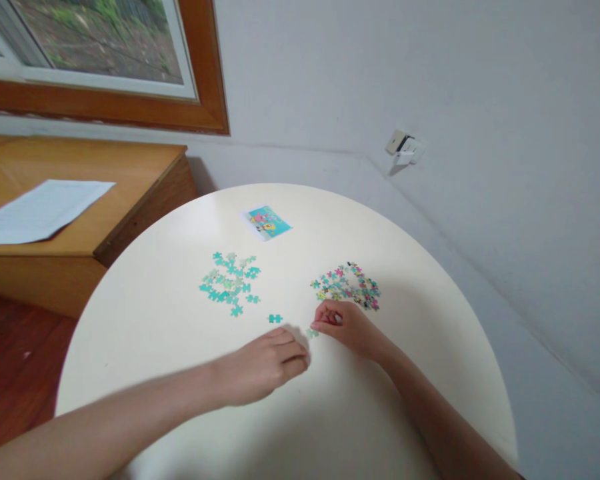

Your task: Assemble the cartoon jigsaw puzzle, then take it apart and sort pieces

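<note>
My left hand rests knuckles-up on the round cream table, fingers curled under; anything in them is hidden. My right hand lies just right of it, fingertips pinched on a pale teal puzzle piece. A single teal piece lies just beyond my left hand. A pile of teal pieces sits farther left. A pile of multicoloured pieces lies right beyond my right hand. A small reference picture lies at the far side.
A wooden desk with a sheet of paper stands to the left, beside the table. A window is above it. A wall socket is on the grey wall at the right.
</note>
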The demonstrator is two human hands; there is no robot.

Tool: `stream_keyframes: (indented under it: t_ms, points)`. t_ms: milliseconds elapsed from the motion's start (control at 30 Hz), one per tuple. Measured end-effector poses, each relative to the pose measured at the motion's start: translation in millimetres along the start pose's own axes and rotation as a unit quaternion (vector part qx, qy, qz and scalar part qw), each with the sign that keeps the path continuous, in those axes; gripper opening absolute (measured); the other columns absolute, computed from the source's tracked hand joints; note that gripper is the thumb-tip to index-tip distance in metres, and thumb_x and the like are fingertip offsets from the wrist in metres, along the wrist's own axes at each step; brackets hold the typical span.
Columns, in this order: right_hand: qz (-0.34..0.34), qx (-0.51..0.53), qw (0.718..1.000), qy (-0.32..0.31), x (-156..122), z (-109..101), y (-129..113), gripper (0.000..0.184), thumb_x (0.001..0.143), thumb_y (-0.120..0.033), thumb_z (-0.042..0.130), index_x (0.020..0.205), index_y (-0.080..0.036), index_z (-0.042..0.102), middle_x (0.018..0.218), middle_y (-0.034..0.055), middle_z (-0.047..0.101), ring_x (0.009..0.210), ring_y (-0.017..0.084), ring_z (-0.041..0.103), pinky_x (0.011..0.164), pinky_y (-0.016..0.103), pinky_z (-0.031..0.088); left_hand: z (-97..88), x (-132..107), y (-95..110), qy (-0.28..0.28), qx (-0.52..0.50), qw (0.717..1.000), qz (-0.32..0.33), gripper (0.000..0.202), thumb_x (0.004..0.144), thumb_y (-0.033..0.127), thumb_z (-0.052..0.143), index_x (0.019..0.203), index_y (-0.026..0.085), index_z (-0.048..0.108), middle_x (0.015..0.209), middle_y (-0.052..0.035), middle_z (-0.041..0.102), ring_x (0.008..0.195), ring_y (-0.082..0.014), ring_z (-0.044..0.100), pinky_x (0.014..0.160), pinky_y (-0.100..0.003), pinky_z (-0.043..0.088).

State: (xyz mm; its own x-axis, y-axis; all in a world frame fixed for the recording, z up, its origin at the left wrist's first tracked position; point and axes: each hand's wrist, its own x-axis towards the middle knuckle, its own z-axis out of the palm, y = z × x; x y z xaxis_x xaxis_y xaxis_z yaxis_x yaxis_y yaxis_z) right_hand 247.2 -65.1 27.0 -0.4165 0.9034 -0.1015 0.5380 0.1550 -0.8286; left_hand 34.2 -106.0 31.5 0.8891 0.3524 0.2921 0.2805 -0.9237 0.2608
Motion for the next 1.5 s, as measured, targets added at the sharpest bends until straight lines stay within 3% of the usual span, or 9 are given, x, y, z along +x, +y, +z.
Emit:
stream_keyframes:
  t_ms: [133, 333, 700, 900, 1000, 1100, 1167, 1300, 1500]
  points:
    - [0.000, 0.005, 1.000, -0.001, 1.2, -0.3, 1.7, 0.016, 0.073, -0.032, 0.063, 0.066, -0.018, 0.058, 0.054, -0.0055, 0.048, 0.053, 0.009, 0.042, 0.050, 0.022, 0.032, 2.9, -2.8, -4.7, 0.031, -0.007, 0.999, -0.022, 0.021, 0.094, 0.012, 0.038, 0.102, 0.013, 0.057, 0.094, -0.0100, 0.066, 0.092, -0.0199, 0.058, 0.083, -0.031, 0.041]
    - [-0.004, 0.009, 1.000, -0.008, 1.6, -1.3, 2.4, 0.015, 0.074, -0.031, 0.060, 0.068, -0.018, 0.059, 0.055, -0.0045, 0.051, 0.053, 0.009, 0.044, 0.052, 0.022, 0.033, 3.7, -7.0, -18.4, 0.094, -0.059, 0.984, -0.138, 0.026, 0.097, 0.021, 0.037, 0.086, 0.017, 0.061, 0.073, -0.0034, 0.065, 0.071, -0.0145, 0.058, 0.075, -0.029, 0.039]
    - [-0.009, 0.002, 1.000, -0.004, 0.7, -0.7, 1.0, 0.014, 0.075, -0.030, 0.058, 0.068, -0.018, 0.059, 0.056, -0.0038, 0.053, 0.053, 0.010, 0.045, 0.052, 0.022, 0.034, 2.5, -10.8, -31.6, 0.162, -0.019, 0.964, -0.208, 0.018, 0.090, 0.016, 0.046, 0.084, 0.017, 0.063, 0.093, -0.0066, 0.065, 0.086, -0.0182, 0.056, 0.077, -0.031, 0.039]
    - [-0.042, -0.040, 0.997, 0.055, 1.0, 3.4, 3.3, 0.015, 0.080, -0.029, 0.056, 0.069, -0.019, 0.058, 0.056, -0.0029, 0.055, 0.052, 0.010, 0.048, 0.051, 0.022, 0.037, -11.1, -14.1, -37.8, 0.122, 0.023, 0.952, -0.280, 0.023, 0.081, 0.007, 0.044, 0.085, 0.017, 0.064, 0.087, -0.0054, 0.067, 0.082, -0.0202, 0.056, 0.074, -0.035, 0.037]
    - [-0.152, -0.110, 0.977, 0.104, -2.6, 10.5, -2.7, 0.016, 0.084, -0.026, 0.054, 0.071, -0.019, 0.059, 0.063, 0.0009, 0.062, 0.061, 0.013, 0.055, 0.061, 0.026, 0.043, -12.0, -13.7, -36.9, 0.085, 0.022, 0.952, -0.293, 0.027, 0.076, 0.004, 0.044, 0.084, 0.018, 0.066, 0.089, -0.0044, 0.068, 0.085, -0.0200, 0.056, 0.077, -0.035, 0.037]
    - [-0.281, -0.164, 0.943, 0.064, -9.4, 20.0, -14.7, 0.013, 0.088, -0.024, 0.051, 0.088, -0.019, 0.063, 0.087, 0.0065, 0.071, 0.087, 0.018, 0.062, 0.082, 0.034, 0.043, -11.1, -12.4, -34.6, 0.069, 0.025, 0.949, -0.306, 0.028, 0.076, 0.004, 0.044, 0.084, 0.019, 0.067, 0.089, -0.0038, 0.068, 0.086, -0.0199, 0.056, 0.078, -0.035, 0.037]
    - [-0.322, -0.194, 0.927, 0.011, -13.8, 25.9, -21.5, 0.019, 0.089, -0.026, 0.051, 0.102, -0.019, 0.062, 0.107, 0.0079, 0.069, 0.106, 0.019, 0.058, 0.092, 0.037, 0.038, -11.0, -11.7, -34.0, 0.066, 0.026, 0.947, -0.313, 0.028, 0.076, 0.004, 0.043, 0.082, 0.019, 0.066, 0.087, -0.0033, 0.068, 0.086, -0.0198, 0.056, 0.078, -0.036, 0.036]
    - [-0.328, -0.248, 0.911, -0.024, -16.4, 31.6, -22.8, 0.021, 0.091, -0.025, 0.050, 0.108, -0.022, 0.062, 0.116, 0.0030, 0.067, 0.116, 0.018, 0.053, 0.104, 0.039, 0.028, -12.0, -11.5, -35.3, 0.069, 0.026, 0.944, -0.321, 0.026, 0.077, 0.005, 0.043, 0.080, 0.018, 0.065, 0.083, -0.0025, 0.068, 0.083, -0.0193, 0.056, 0.077, -0.035, 0.035]
    - [-0.295, -0.309, 0.902, 0.070, -9.0, 19.6, -5.9, 0.021, 0.093, -0.020, 0.047, 0.098, -0.022, 0.067, 0.106, 0.0020, 0.071, 0.111, 0.018, 0.056, 0.106, 0.040, 0.023, -12.5, -11.9, -37.0, 0.071, 0.027, 0.943, -0.323, 0.025, 0.076, 0.006, 0.043, 0.078, 0.018, 0.065, 0.082, -0.0027, 0.068, 0.084, -0.0199, 0.056, 0.078, -0.036, 0.034]
